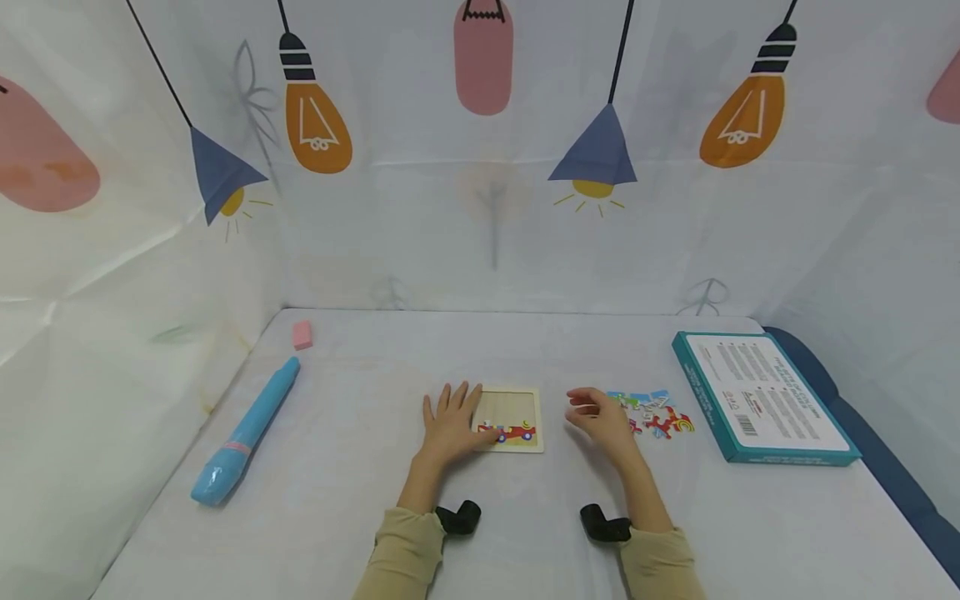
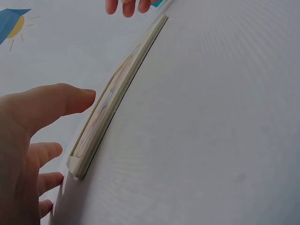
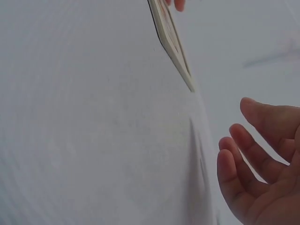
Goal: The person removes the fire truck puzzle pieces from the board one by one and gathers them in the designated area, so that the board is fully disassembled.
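A shallow wooden puzzle board (image 1: pixel 512 407) lies on the table with assembled pieces of a red vehicle (image 1: pixel 517 433) along its lower edge; bare wood shows above them. At its left side my left hand (image 1: pixel 448 429) is spread, fingers extended and the thumb reaching over the lower pieces. In the left wrist view that thumb (image 2: pixel 70 99) is right at the frame of the board (image 2: pixel 123 84). My right hand (image 1: pixel 602 423) hovers between the board and a cluster of loose colourful puzzle pieces (image 1: pixel 662 417). Its fingers (image 3: pixel 241 176) curl loosely with nothing between them.
A teal and white box (image 1: pixel 768 400) lies at the right of the table, beyond the loose pieces. To the left are a long blue object (image 1: pixel 251 425) with a pink band and a small pink block (image 1: pixel 302 335). A patterned white curtain (image 1: pixel 420 217) closes off the back.
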`<state>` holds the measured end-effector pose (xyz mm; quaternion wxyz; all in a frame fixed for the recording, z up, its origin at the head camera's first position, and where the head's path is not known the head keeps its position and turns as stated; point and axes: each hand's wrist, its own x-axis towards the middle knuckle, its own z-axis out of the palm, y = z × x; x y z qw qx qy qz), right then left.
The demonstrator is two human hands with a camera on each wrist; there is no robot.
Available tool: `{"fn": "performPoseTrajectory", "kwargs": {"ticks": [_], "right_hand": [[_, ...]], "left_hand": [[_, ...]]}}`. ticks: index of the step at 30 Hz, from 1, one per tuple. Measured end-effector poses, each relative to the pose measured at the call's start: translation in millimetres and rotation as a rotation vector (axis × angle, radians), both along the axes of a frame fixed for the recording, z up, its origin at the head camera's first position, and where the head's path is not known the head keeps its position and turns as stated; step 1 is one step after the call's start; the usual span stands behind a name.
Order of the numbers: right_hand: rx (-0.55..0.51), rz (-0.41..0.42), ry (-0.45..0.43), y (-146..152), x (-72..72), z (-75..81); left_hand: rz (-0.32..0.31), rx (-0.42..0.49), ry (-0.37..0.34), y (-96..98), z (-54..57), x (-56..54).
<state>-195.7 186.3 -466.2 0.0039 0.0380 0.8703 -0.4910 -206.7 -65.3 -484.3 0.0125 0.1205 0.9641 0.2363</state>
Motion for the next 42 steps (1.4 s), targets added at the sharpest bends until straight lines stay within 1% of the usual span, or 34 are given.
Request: {"fn": "performPoseTrajectory", "kwargs": {"ticks": [5,8,11,17,20,22,27,29,35,38,42], "right_hand": [[0.011,0.052,0.025,-14.8,-0.6,1.5],[0.037,0.085,0.029,-24.2,0.3,3.2],[0.107,0.137,0.024,-33.5,1.6,3.0],[0.269,0.251,0.017,-46.6,3.0,-0.4],[0.321,0.277,0.008,-49.6,4.0,-1.7],[0.332,0.285,0.003,-50.7,4.8,-1.7],[0.321,0.272,-0.011,-53.3,4.7,-1.0],[0.309,0.272,0.0,-53.8,4.3,-0.8],[0.195,0.259,0.043,-53.6,4.0,-0.3],[0.143,0.235,0.044,-51.7,5.3,0.9],[0.081,0.195,0.035,-43.5,7.3,6.5]], "left_hand": [[0.014,-0.023,0.012,1.6,-2.8,-1.1],[0.02,-0.03,0.019,2.5,-5.0,-2.7],[0.031,-0.039,0.021,3.8,-5.5,-3.3],[0.059,-0.066,0.027,9.3,-3.3,-1.9],[0.069,-0.075,0.038,12.0,-5.4,-2.6],[0.074,-0.078,0.04,13.0,-5.8,-2.8],[0.078,-0.056,0.033,13.7,-4.5,-1.7],[0.077,-0.051,0.031,13.8,-4.1,-1.5],[0.075,-0.041,0.031,13.7,-2.0,-0.4],[0.075,-0.04,0.027,13.0,-1.7,0.7],[0.072,-0.053,0.024,12.1,-3.4,1.1]]}}
